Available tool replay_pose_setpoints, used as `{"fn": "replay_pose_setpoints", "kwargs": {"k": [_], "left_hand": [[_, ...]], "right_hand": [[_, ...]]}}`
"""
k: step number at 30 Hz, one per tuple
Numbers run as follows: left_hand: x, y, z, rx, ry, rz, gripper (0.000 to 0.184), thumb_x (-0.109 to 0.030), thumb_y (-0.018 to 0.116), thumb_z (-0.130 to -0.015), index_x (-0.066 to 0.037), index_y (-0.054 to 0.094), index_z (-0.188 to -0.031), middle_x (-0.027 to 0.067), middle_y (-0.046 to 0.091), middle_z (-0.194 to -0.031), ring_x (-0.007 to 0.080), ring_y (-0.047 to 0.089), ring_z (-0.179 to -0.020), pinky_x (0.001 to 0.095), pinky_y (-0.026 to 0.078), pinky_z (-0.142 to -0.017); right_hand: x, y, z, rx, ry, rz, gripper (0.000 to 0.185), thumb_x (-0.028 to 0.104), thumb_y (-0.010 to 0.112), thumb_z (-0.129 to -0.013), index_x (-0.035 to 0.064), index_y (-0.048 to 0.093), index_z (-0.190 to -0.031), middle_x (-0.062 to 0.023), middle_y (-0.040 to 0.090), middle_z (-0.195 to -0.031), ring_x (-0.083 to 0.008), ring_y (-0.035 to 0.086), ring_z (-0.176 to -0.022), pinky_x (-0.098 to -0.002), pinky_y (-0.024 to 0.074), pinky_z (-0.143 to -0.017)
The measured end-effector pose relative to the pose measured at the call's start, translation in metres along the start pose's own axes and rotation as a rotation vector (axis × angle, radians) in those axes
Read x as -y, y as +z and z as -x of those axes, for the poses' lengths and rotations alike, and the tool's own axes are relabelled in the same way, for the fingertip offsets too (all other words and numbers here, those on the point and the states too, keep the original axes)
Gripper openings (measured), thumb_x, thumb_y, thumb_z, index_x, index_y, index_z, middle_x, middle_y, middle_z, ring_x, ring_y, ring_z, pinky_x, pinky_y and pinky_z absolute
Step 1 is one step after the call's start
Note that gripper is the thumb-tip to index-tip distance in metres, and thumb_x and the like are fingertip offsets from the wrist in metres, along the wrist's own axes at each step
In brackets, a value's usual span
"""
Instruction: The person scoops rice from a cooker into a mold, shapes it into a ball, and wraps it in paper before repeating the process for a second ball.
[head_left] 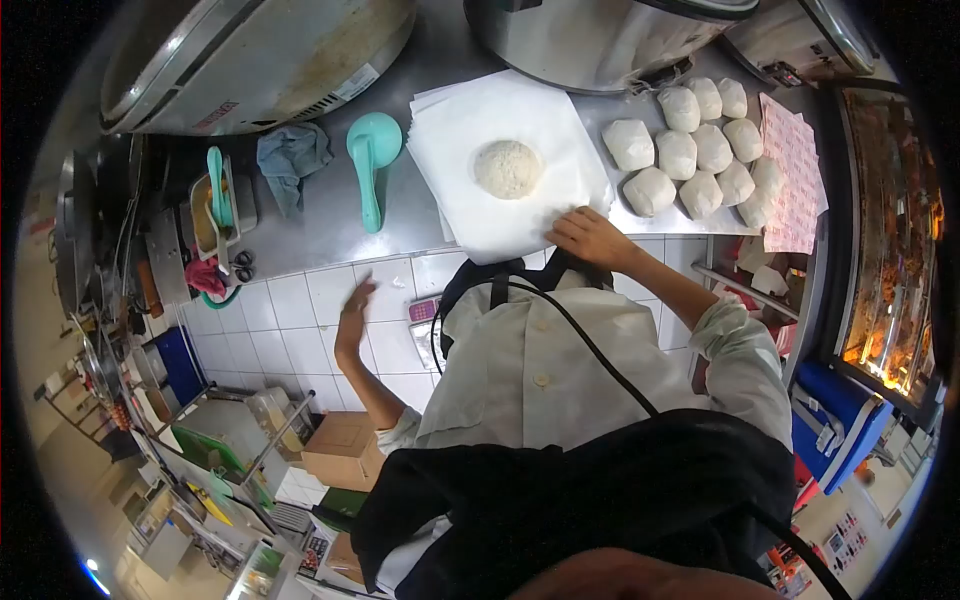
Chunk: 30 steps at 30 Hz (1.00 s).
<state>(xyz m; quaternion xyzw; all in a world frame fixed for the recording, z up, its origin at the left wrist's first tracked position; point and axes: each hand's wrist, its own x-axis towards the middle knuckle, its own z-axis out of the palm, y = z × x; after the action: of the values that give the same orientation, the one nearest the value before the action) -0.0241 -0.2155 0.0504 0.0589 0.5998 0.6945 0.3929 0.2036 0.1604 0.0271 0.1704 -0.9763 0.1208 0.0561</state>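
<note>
A flattened mound of rice (508, 169) lies on a stack of white paper sheets (450, 130) on the steel counter. My right hand (590, 238) is at the near right edge of the stack, its fingers curled and closed on the paper. Away from the counter, over the tiled floor, my left hand (357, 305) hangs with its fingers stretched out, slightly blurred and holding nothing. To the right of the stack sit several wrapped white bundles (676, 155).
Large steel cookers (600, 45) line the counter's back. A turquoise scoop (370, 170), a blue cloth (292, 160) and a metal container with utensils (215, 210) are at the left. Pink printed paper (790, 180) and a lit glass case (888, 250) stand right.
</note>
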Motion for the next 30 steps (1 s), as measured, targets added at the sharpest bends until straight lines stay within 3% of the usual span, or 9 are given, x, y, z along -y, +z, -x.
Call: {"fn": "replay_pose_setpoints", "kwargs": {"k": [4,5,8,13,17,18,21,27,30], "left_hand": [[-0.013,0.022,0.0,-0.22,0.193,-1.201,0.035,-0.028,0.052,-0.091,-0.009,0.054,-0.12,0.0087,0.064,-0.097,0.0258,0.059,-0.094,0.0428,0.044,-0.086],[-0.02,0.051,-0.005,-0.248,0.07,-0.694,0.035,-0.017,0.059,-0.087,-0.009,0.053,-0.121,0.0104,0.064,-0.094,0.0245,0.059,-0.092,0.0369,0.046,-0.083],[0.002,0.098,-0.03,0.087,0.584,-1.351,0.052,-0.023,0.072,-0.072,-0.015,0.054,-0.12,0.0087,0.055,-0.111,0.0286,0.051,-0.103,0.0412,0.038,-0.09],[0.007,0.162,-0.051,0.233,0.747,-1.31,0.077,-0.034,0.079,-0.058,-0.015,0.048,-0.126,0.0071,0.048,-0.119,0.0291,0.043,-0.11,0.0425,0.032,-0.093],[0.033,0.148,-0.08,0.153,0.787,-1.252,0.034,-0.024,0.073,-0.07,-0.009,0.063,-0.098,0.0051,0.059,-0.102,0.0242,0.052,-0.099,0.0418,0.034,-0.093],[0.037,0.143,-0.083,0.153,0.793,-1.253,0.034,-0.024,0.073,-0.07,-0.009,0.063,-0.098,0.0051,0.059,-0.102,0.0242,0.052,-0.099,0.0418,0.034,-0.093],[0.037,0.131,-0.086,0.092,0.654,-1.015,0.016,-0.016,0.069,-0.073,-0.006,0.065,-0.085,0.0045,0.063,-0.091,0.0233,0.057,-0.09,0.0431,0.036,-0.09],[0.031,0.109,-0.066,0.363,0.655,-0.935,0.011,-0.009,0.063,-0.078,-0.005,0.063,-0.088,0.0064,0.065,-0.092,0.0231,0.058,-0.101,0.0384,0.036,-0.097],[0.03,0.105,-0.063,0.291,0.612,-0.875,0.01,-0.01,0.062,-0.081,-0.004,0.062,-0.088,0.009,0.065,-0.094,0.0227,0.059,-0.104,0.0345,0.039,-0.096]], "right_hand": [[-0.009,-0.003,0.005,-0.102,0.089,-0.022,0.019,0.014,0.061,-0.07,0.0091,0.06,-0.089,-0.0012,0.055,-0.089,-0.0172,0.053,-0.088,-0.0315,0.0434,-0.075],[-0.011,-0.003,0.005,-0.1,0.115,-0.111,0.015,0.014,0.061,-0.071,0.0093,0.062,-0.085,-0.0004,0.056,-0.086,-0.0171,0.054,-0.087,-0.0319,0.0438,-0.073],[-0.02,-0.006,-0.003,-0.14,0.156,-0.28,0.007,0.015,0.062,-0.075,0.008,0.063,-0.076,-0.0021,0.059,-0.077,-0.0199,0.056,-0.079,-0.0322,0.0443,-0.07],[-0.037,-0.013,-0.023,-0.091,0.495,-0.601,0.013,0.017,0.067,-0.074,0.0046,0.067,-0.075,-0.0078,0.062,-0.074,-0.0251,0.058,-0.071,-0.0333,0.0464,-0.065],[-0.044,-0.029,-0.037,-0.268,0.653,-0.853,0.017,0.018,0.074,-0.069,0.0038,0.068,-0.077,-0.009,0.063,-0.073,-0.025,0.058,-0.064,-0.0321,0.0479,-0.064],[-0.047,-0.037,-0.037,-0.219,0.7,-0.87,0.02,0.017,0.075,-0.066,0.0045,0.069,-0.08,-0.0075,0.064,-0.077,-0.0236,0.06,-0.074,-0.0336,0.0474,-0.073],[-0.058,-0.04,-0.024,-0.262,0.457,-0.436,0.02,0.014,0.074,-0.067,0.0051,0.068,-0.084,-0.0073,0.064,-0.089,-0.0238,0.058,-0.09,-0.0356,0.0441,-0.082],[-0.038,-0.009,0.021,-0.154,0.255,-0.549,0.02,0.004,0.068,-0.07,0.0064,0.067,-0.09,-0.0087,0.062,-0.106,-0.0268,0.053,-0.106,-0.0376,0.0403,-0.093],[-0.01,-0.012,0.008,-0.294,0.414,-0.767,0.013,0.008,0.066,-0.078,0.0015,0.065,-0.088,-0.008,0.065,-0.099,-0.0207,0.058,-0.096,-0.0324,0.0449,-0.087]]}}
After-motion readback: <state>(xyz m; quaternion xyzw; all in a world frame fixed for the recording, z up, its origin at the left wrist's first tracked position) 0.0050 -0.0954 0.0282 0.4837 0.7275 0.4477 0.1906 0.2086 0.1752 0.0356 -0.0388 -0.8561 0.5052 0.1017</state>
